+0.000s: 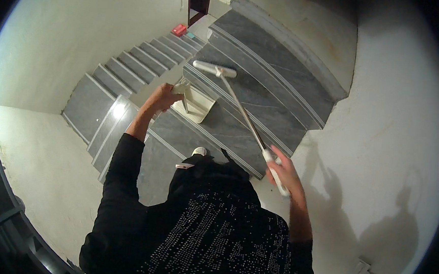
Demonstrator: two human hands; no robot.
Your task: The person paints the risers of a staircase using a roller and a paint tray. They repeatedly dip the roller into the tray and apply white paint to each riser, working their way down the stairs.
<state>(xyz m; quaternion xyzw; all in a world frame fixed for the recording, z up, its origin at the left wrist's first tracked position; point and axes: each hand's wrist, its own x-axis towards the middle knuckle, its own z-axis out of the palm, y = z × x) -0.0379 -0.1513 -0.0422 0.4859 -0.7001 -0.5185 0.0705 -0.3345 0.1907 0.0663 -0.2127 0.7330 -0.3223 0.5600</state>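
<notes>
My right hand (pixel 284 173) is wrapped round the white grip of a long-handled broom (pixel 246 117). Its metal shaft slants away to the upper left, and the white head lies over the grey stair treads; whether the head touches a step I cannot tell. My left hand (pixel 162 100) is closed on the pale handle of a cream dustpan (pixel 201 104). The ridged pan sits over the steps in front of me, just right of that hand. What lies in the pan, if anything, is too small to tell.
Grey stairs (pixel 265 64) with light edge strips rise at the upper right. Another flight (pixel 133 65) runs along the left, with a red box (pixel 178 30) at its far end. A white wall (pixel 383 123) stands close on my right. My white shoe (pixel 199 151) rests on a step.
</notes>
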